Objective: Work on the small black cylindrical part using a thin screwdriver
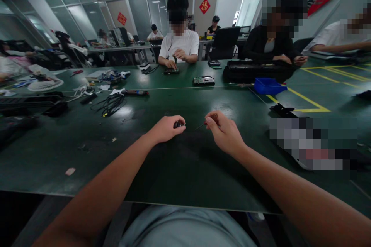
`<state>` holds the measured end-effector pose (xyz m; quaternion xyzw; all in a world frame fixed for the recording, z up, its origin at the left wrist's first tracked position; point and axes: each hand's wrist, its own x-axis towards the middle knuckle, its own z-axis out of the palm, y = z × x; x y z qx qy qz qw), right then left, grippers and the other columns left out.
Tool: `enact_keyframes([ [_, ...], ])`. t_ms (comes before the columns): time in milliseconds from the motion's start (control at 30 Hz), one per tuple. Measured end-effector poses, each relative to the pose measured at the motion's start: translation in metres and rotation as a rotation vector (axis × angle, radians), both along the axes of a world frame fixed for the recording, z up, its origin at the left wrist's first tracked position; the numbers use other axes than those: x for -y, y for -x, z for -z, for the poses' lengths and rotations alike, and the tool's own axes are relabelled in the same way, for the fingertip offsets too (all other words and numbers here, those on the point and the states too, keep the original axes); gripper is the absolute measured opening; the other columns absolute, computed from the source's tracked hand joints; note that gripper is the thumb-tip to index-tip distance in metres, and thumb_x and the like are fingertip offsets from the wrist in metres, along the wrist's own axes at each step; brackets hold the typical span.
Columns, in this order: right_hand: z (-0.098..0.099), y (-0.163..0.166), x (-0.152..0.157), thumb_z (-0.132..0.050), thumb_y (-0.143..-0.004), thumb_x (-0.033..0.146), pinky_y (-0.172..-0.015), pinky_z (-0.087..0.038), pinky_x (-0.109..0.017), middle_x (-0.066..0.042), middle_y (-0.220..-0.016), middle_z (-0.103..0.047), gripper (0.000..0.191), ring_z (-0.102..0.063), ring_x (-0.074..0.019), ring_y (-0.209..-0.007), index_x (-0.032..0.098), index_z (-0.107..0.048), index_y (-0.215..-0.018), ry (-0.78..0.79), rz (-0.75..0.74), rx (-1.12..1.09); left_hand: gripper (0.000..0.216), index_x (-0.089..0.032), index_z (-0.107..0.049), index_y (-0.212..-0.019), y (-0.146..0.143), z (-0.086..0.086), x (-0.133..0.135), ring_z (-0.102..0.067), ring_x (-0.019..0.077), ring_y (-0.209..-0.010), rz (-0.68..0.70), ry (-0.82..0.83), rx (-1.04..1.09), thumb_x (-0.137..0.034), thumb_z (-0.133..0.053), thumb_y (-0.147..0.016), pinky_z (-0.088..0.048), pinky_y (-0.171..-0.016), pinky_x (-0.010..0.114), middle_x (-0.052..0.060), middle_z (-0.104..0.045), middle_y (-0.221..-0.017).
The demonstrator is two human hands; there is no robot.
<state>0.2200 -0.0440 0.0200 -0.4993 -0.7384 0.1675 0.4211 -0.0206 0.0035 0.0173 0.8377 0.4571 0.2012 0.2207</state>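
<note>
Over the green tabletop, my left hand is closed on a small dark round part with a shiny rim. Its fingers hide much of that part, so I cannot tell its exact kind. Facing it, my right hand grips a thin screwdriver. The slim shaft points left toward the round part, and a gap separates the two. A reddish-brown handle shows between the right fingers, mostly covered by them.
Left of my hands lie a coiled black cable and a dark pen-like tool. A circuit board rests ahead, a blue bin to its right. Across the table a person in a white shirt handles another board.
</note>
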Motion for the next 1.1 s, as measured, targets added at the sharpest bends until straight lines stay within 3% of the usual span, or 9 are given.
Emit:
enact_keyframes([
  [67,-0.001,0.0,0.0,-0.045,-0.098,0.034,-0.066,-0.044,-0.031,-0.002,-0.076,-0.066,0.017,-0.064,-0.0189,-0.071,0.021,-0.057,-0.098,0.01,-0.005,-0.001,0.026,-0.021,-0.069,-0.105,0.007,-0.004,-0.007,-0.062,0.0191,-0.086,-0.077,0.015,0.172,-0.037,-0.06,-0.087,-0.046,-0.079,0.032,0.005,-0.07,-0.099],
  [167,-0.003,0.0,0.001,-0.045,-0.099,0.034,-0.066,-0.045,-0.031,-0.002,-0.077,-0.066,0.018,-0.064,-0.0187,-0.072,0.021,-0.057,-0.098,0.023,-0.013,-0.01,0.029,-0.02,-0.068,-0.111,0.017,-0.012,-0.013,-0.056,0.0133,-0.068,-0.182,0.174,0.457,-0.03,-0.057,-0.086,-0.042,-0.062,0.026,0.005,-0.068,-0.092],
  [333,-0.004,0.001,0.001,-0.045,-0.099,0.033,-0.068,-0.045,-0.031,-0.003,-0.079,-0.066,0.017,-0.065,-0.019,-0.074,0.021,-0.057,-0.098,0.037,-0.012,-0.009,0.023,-0.016,-0.064,-0.098,0.037,-0.023,-0.016,-0.05,0.0107,-0.058,-0.351,0.395,0.84,-0.024,-0.056,-0.078,-0.03,-0.046,0.022,0.004,-0.061,-0.085],
  [533,-0.004,0.001,0.001,-0.044,-0.099,0.034,-0.069,-0.045,-0.032,-0.003,-0.079,-0.067,0.018,-0.065,-0.0196,-0.075,0.021,-0.057,-0.097,0.042,-0.017,-0.009,0.012,-0.015,-0.055,-0.091,0.088,-0.023,-0.021,-0.047,0.0112,-0.054,-0.621,0.528,1.029,-0.018,-0.05,-0.08,-0.03,-0.045,0.023,0.001,-0.054,-0.076],
  [700,-0.005,0.001,0.002,-0.044,-0.098,0.034,-0.068,-0.046,-0.032,-0.003,-0.078,-0.066,0.017,-0.065,-0.0198,-0.075,0.022,-0.057,-0.097,0.053,-0.023,-0.006,0.003,-0.015,-0.05,-0.087,0.149,-0.031,-0.012,-0.046,0.0098,-0.058,-0.81,0.481,1.052,-0.017,-0.048,-0.088,-0.03,-0.05,0.022,-0.001,-0.053,-0.075],
  [933,-0.002,0.002,-0.001,-0.044,-0.098,0.035,-0.07,-0.046,-0.033,-0.003,-0.078,-0.067,0.019,-0.065,-0.0203,-0.074,0.022,-0.057,-0.096,0.041,-0.015,-0.016,0.017,-0.013,-0.048,-0.083,0.23,-0.051,0.018,-0.044,0.0098,-0.057,-1.099,0.275,1.034,-0.011,-0.035,-0.093,-0.036,-0.056,0.02,-0.002,-0.052,-0.063],
  [1100,-0.003,0.002,-0.002,-0.044,-0.098,0.036,-0.069,-0.045,-0.033,-0.003,-0.077,-0.066,0.02,-0.065,-0.0202,-0.074,0.021,-0.057,-0.096,0.045,-0.011,-0.02,0.016,-0.014,-0.04,-0.075,0.297,-0.058,0.038,-0.044,0.0097,-0.053,-1.337,0.085,0.881,-0.005,-0.034,-0.088,-0.041,-0.058,0.019,-0.004,-0.048,-0.055],
])
